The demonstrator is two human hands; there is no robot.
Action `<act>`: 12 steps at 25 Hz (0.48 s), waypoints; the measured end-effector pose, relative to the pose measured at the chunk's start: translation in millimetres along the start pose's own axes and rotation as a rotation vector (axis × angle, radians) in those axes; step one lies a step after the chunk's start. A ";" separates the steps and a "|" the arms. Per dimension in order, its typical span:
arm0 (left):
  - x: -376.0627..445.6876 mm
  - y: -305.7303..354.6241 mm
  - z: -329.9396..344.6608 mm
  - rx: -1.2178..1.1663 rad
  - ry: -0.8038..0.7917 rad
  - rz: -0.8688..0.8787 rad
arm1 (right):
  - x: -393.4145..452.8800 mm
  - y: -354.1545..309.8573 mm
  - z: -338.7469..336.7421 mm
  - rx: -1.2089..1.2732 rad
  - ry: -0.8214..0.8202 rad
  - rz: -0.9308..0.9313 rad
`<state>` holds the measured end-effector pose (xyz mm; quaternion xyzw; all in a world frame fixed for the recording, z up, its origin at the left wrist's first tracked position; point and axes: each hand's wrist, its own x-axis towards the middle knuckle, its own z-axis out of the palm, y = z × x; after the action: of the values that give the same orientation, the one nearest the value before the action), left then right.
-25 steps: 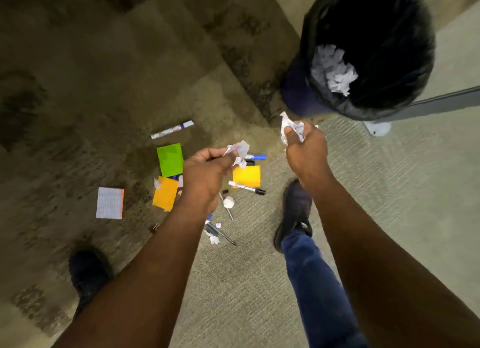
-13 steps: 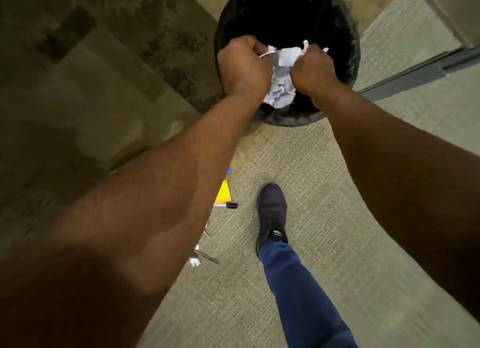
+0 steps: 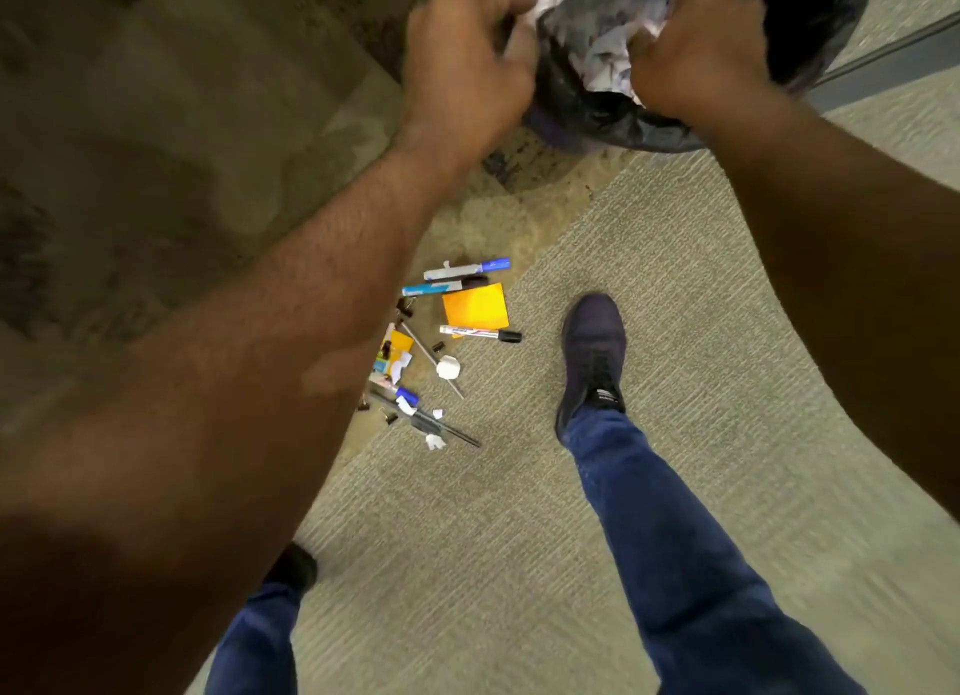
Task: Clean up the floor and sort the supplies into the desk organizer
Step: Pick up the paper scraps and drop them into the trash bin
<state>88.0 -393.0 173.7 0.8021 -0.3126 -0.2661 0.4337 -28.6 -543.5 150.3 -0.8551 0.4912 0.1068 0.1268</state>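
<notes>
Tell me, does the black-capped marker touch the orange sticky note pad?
Touching: in the head view the black-capped marker lies across the lower edge of the orange sticky note pad.

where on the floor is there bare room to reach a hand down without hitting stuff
Bare carpet lies right of the shoe, and in the foreground between the legs. Crowded: the pile beside the left forearm, with the orange sticky pad, black-capped marker, blue-capped marker and paper scraps. Both hands are at the trash bin.

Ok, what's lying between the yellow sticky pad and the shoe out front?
Head view: only the black cap end of a marker juts past the yellow sticky pad; from there to the shoe it's bare carpet.
</notes>
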 end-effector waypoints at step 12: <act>-251.2 -208.6 -42.6 0.255 0.163 -0.732 | -225.7 -65.9 177.5 0.419 -0.198 -0.331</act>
<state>7.7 -97.2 53.5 0.9265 -0.0009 -0.2976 0.2302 -93.3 -270.9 59.3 -0.8643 0.3414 0.0639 0.3638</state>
